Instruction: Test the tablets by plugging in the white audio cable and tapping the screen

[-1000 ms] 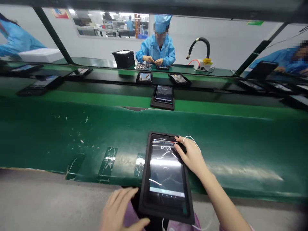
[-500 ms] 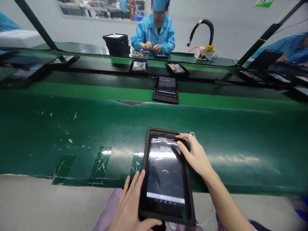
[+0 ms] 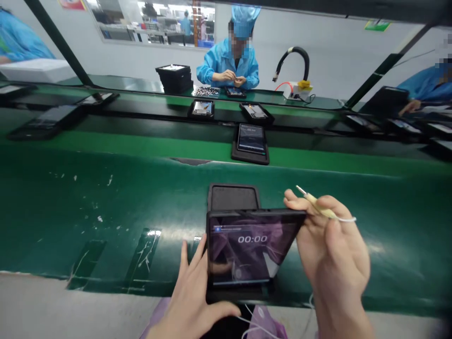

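A black tablet (image 3: 243,259) is tilted up at its far end, its lit screen reading "00:00" and facing me. Under it lies a black padded tray (image 3: 233,197), whose far part shows behind the tablet. My left hand (image 3: 192,292) grips the tray's near left corner, fingers along the side and thumb by the front edge. A cream plug (image 3: 319,207) with a thin metal tip and white cable is held between the fingers of my right hand (image 3: 332,254). That hand's fingertips also touch the tablet's raised right corner.
Beyond the green bench (image 3: 141,188), another tablet (image 3: 251,139) lies in a tray on the line. Open devices (image 3: 202,108) sit farther back. A co-worker (image 3: 229,61) in blue works opposite, near stacked black trays (image 3: 174,79). Slanted green posts (image 3: 58,42) flank the line.
The tablet lay flat in its tray and now stands tilted, its far end raised. My right hand has turned palm up at the corner, bringing the plug into clear view. My left hand stays at the left.
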Motion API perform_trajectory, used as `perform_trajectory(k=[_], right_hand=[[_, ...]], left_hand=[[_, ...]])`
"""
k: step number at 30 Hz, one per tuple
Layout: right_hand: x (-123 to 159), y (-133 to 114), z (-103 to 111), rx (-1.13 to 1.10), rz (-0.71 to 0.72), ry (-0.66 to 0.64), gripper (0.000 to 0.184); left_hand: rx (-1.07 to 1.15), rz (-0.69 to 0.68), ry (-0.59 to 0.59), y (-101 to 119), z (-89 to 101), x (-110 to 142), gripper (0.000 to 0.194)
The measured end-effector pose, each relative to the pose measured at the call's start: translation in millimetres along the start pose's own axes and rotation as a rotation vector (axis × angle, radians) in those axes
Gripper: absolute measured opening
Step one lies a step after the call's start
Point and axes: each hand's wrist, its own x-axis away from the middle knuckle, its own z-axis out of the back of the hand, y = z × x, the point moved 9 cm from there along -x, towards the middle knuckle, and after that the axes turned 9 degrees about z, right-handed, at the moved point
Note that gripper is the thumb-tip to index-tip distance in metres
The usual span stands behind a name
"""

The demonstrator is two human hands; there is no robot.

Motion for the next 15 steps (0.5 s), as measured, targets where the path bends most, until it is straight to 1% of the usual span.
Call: perform_trajectory(k=[2, 3, 5, 6, 8, 10, 12, 13, 15], right_hand=[[1, -5, -1, 0.035, 0.031, 0.009, 0.016], [2, -5, 1, 0.051, 0.041, 0.015, 0.017], [1, -4, 4, 0.081, 0.054, 0.014, 0.018], [-1, -4, 5, 0.099, 0.062, 0.006, 0.019], [-4, -7, 6, 0.153, 0.078, -0.008, 0.02], [-9, -15, 8, 0.22, 0.095, -0.002, 0.019], [-13, -29, 7, 0.284, 0.106, -0.002, 0.019], [-16, -35, 5, 0.314, 0.1, -0.027, 0.02], [-19, -46, -6, 0.368, 0.075, -0.136, 0.023]], left_hand=[[0.342, 0.048, 0.017, 4, 13.9, -8, 0.072], [0.532, 0.097, 0.033, 4, 19.0, -12, 0.064], [0.835, 0.221, 0.07, 5, 20.9, -21, 0.056], [0.919, 0.277, 0.097, 6, 19.1, -25, 0.055], [0.972, 0.336, 0.205, 9, 17.8, -29, 0.053], [0.945, 0.333, 0.351, 8, 20.3, -28, 0.047], [0.896, 0.316, 0.467, 3, 22.6, -22, 0.041], [0.869, 0.304, 0.513, 0, 24.1, -18, 0.038], [0.829, 0.282, 0.576, -5, 27.1, -11, 0.036]])
